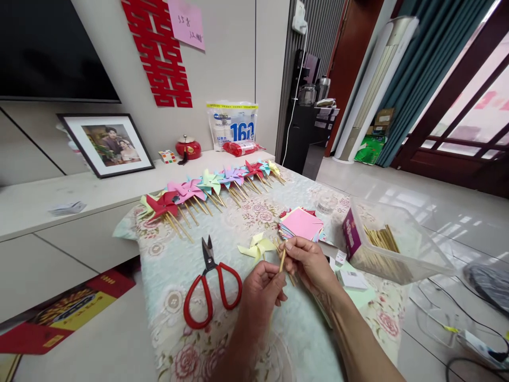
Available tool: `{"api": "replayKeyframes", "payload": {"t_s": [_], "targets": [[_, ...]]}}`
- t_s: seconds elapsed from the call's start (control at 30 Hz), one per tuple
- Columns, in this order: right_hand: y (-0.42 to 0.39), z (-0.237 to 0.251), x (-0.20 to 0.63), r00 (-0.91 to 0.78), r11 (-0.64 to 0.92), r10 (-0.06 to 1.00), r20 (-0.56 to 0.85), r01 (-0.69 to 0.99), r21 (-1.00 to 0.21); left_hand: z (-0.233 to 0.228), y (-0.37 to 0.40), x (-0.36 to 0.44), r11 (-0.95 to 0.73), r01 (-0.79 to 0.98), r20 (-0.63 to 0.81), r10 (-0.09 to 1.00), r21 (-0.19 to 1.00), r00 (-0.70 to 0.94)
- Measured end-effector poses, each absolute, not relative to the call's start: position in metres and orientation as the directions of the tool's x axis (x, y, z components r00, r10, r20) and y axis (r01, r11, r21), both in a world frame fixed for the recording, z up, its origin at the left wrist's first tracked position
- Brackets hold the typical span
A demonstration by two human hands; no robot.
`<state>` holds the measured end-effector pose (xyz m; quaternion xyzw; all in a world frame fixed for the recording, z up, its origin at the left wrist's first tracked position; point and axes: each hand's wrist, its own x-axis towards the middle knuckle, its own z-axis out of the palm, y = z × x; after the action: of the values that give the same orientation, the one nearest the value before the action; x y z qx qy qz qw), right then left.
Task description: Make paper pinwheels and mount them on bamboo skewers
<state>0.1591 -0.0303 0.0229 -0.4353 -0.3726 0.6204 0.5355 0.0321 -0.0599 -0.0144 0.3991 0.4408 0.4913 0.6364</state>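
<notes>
Wooden stick [282, 260] pinched between left hand [260, 289] and right hand [308, 262].

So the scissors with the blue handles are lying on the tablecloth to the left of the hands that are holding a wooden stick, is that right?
Not quite: the scissors have red handles, not blue. The head view shows them lying on the floral tablecloth, to the left of the left hand and right hand, which together hold the wooden stick.

Both forearms are bare, no sleeves, rings or watch on left hand [260, 289] or right hand [310, 262].
</notes>
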Motion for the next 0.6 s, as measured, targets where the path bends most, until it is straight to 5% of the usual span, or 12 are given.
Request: {"api": "replayKeyframes", "payload": {"t_s": [0.23, 0.37, 0.5, 0.6], "targets": [[-0.027, 0.015, 0.157, -0.011, -0.096, 0.995, -0.097, -0.265, -0.959, -0.004, -0.064, 0.032, 0.248, -0.362, -0.228, 0.969, 0.899, 0.098], [-0.030, 0.008, 0.153, -0.034, -0.006, 0.999, -0.010, 0.120, -0.993, 0.004, -0.059, 0.017, 0.139, -0.449, -0.207, 0.973, 0.882, -0.104], [-0.041, 0.007, 0.139, -0.093, 0.112, 0.994, 0.065, 0.733, -0.671, 0.008, -0.051, 0.000, 0.035, -0.522, -0.222, 0.928, 0.852, -0.300], [-0.049, 0.007, 0.126, -0.075, 0.058, 0.997, -0.028, 0.913, -0.403, 0.010, -0.052, -0.003, 0.015, -0.533, -0.220, 0.920, 0.846, -0.324]]}}
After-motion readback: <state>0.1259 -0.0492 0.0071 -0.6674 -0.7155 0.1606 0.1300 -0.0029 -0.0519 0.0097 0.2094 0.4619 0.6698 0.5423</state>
